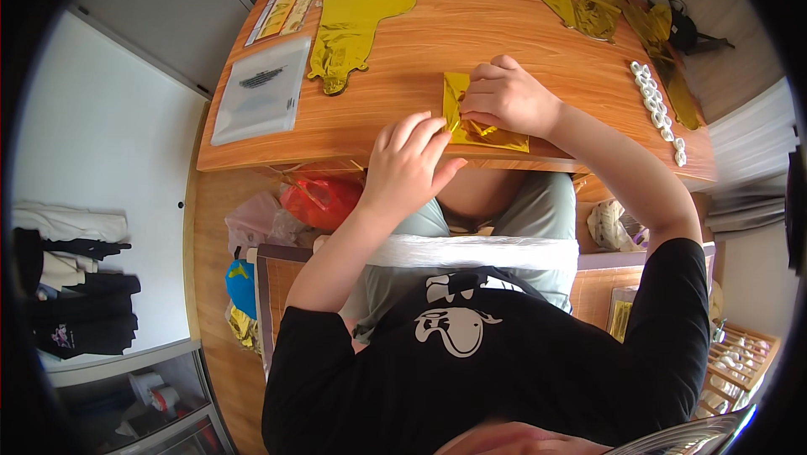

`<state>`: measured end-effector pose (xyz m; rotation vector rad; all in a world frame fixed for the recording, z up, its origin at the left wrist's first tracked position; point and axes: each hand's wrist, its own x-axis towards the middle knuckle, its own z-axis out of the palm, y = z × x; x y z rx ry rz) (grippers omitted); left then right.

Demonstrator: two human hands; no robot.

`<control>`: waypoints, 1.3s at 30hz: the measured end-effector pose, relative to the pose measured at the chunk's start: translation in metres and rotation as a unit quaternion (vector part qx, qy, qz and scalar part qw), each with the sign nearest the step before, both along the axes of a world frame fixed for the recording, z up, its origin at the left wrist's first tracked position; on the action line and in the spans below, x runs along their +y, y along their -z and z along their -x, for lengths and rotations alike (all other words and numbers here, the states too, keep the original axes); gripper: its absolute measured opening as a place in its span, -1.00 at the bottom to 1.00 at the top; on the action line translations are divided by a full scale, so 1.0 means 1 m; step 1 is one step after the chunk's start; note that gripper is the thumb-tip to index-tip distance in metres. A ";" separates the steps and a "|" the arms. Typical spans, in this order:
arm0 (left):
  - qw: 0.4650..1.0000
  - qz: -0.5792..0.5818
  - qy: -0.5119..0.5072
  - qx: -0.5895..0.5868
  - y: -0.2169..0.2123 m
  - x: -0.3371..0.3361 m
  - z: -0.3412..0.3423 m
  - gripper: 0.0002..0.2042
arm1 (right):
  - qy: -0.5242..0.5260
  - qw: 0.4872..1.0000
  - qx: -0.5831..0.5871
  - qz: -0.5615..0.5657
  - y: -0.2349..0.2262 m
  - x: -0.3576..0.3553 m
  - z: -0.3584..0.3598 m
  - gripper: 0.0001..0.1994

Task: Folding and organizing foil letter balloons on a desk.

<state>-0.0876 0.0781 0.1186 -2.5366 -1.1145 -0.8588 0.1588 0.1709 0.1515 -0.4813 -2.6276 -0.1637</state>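
A folded sheet of shiny gold foil (509,141) lies at the front edge of the wooden table (403,52), crumpled in its middle. Over it, my right hand (508,98) is closed, thumb and fingers pinching the foil from above. At the foil's left side is my left hand (403,157), its fingertips touching or just beside the edge. Its thumb sticks out apart from the fingers. The bit of foil between the two hands is partly hidden by the fingers.
A flat gold foil balloon (349,18) lies at the back left, near clear plastic bags (262,94) and a printed card (282,14). More gold foil (588,5) is at the back right. Several white ribbon rolls (653,102) line the right edge.
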 end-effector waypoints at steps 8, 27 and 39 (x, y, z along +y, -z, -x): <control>0.991 0.107 0.007 -0.086 -0.001 0.031 -0.012 -0.81 | 0.000 0.988 -0.024 0.155 -0.004 -0.009 -0.015 -0.87; 0.958 0.227 0.130 0.119 -0.008 0.081 -0.016 -0.53 | 0.387 0.876 0.269 0.105 0.012 -0.103 -0.018 -0.75; 0.963 0.228 0.079 0.120 -0.008 0.070 -0.018 -0.51 | 0.388 0.888 0.244 0.038 0.042 -0.130 0.007 -0.66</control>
